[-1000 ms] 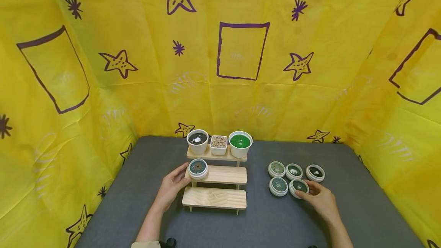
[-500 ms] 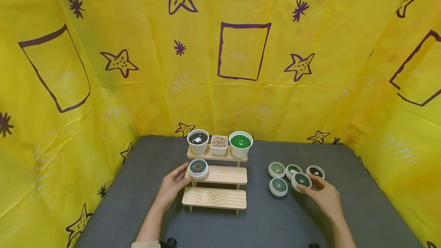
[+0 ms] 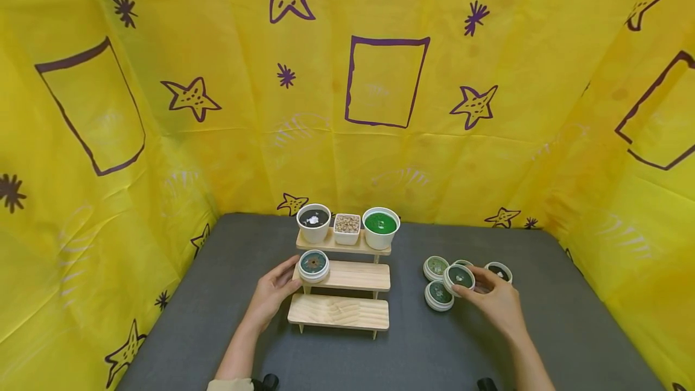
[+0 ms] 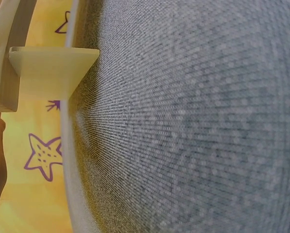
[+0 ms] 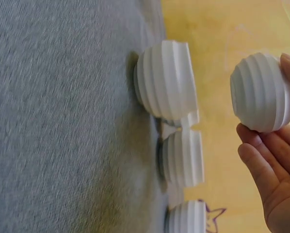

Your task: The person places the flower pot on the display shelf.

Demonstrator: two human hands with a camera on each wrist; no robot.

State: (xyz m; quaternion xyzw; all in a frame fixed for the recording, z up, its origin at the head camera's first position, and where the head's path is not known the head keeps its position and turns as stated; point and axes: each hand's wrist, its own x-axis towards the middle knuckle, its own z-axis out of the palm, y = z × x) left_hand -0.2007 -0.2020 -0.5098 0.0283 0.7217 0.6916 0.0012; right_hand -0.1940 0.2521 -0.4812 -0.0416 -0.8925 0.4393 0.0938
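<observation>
My right hand pinches a small ribbed white pot with a dark green surface inside. In the right wrist view this pot is raised off the grey table, between thumb and fingertips. Other ribbed pots lie beside and below it: a light green one, a teal green one and a dark one; another behind is mostly hidden. My left hand holds a similar pot with a blue-brown inside, at the left end of the wooden stand's middle shelf.
On the top shelf stand a white cup with dark contents, a square cup of beige grains and a cup with bright green contents. Below is the bottom shelf. Yellow cloth surrounds the grey table.
My right hand has lifted the dark green pot off the table, first slightly right, then left, over the other pots. My left hand and its pot stay in place.
</observation>
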